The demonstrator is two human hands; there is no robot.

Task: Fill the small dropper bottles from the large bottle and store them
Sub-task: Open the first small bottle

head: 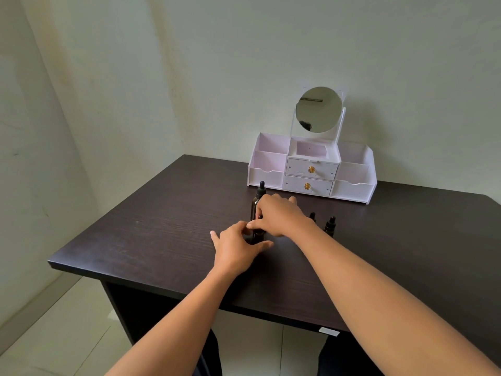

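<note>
A small dark dropper bottle point(258, 236) stands on the dark table point(162, 229) between my hands. My left hand point(235, 251) holds its body, thumb and fingers curled round it. From above, my right hand point(280, 215) pinches its cap; the cap itself is mostly hidden. Just behind stands the large amber dropper bottle point(257, 203) with a black dropper top, partly covered by my right hand. Two more small dropper bottles point(330, 226) stand to the right, one point(312, 216) half hidden behind my right wrist.
A white organizer point(311, 172) with a round mirror, two gold-knobbed drawers and open side compartments stands at the table's back against the wall. The table's front edge point(189, 291) runs close below my forearms. A tiled floor lies at the left.
</note>
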